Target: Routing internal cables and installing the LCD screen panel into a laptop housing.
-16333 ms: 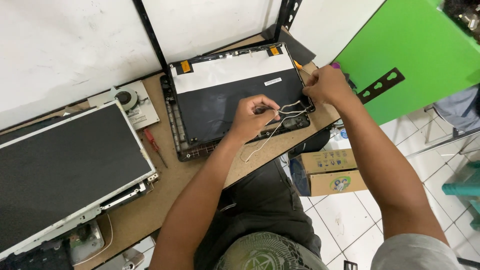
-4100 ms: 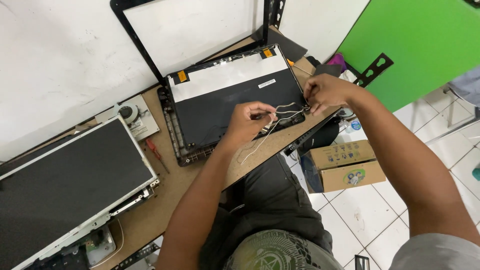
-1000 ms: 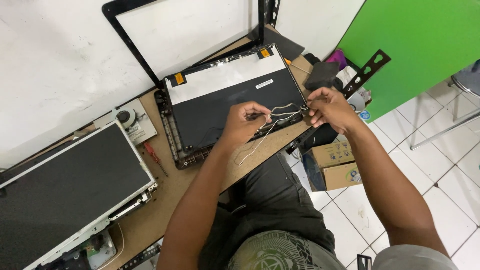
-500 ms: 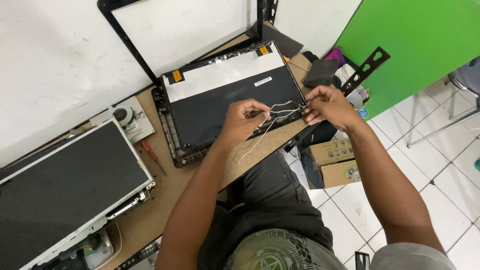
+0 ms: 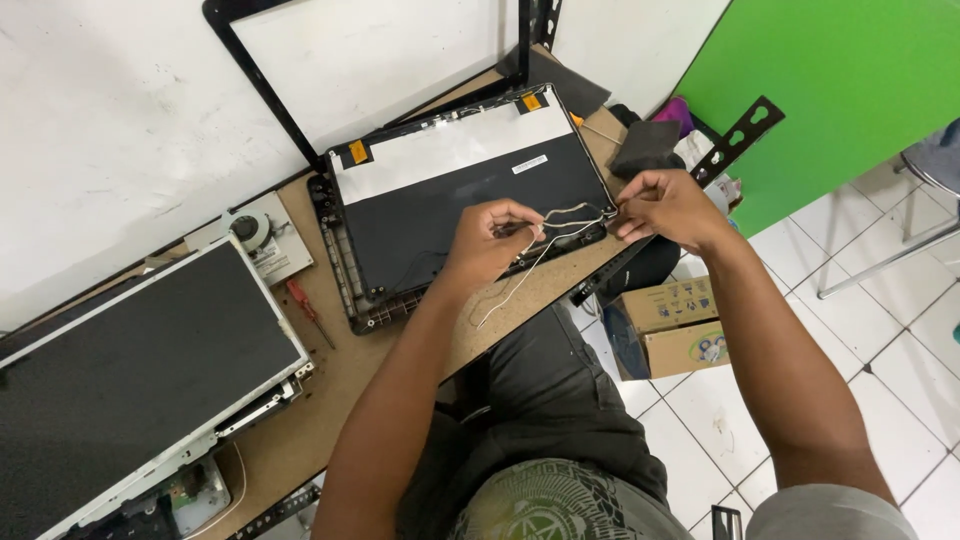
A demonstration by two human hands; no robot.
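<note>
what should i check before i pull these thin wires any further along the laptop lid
1. Left hand has a pinch on the white wires: ok.
2. Right hand holds the other end of the wires at the lid's corner: ok.
3. Wires free of knots between the hands: cannot tell, they loop and cross.
4. Loose tail clear of the table edge: not ok, it trails over the wood near the edge.
5. Black lid shell lying flat on the table: ok.
6. Red screwdriver clear of the hands: ok.
</note>
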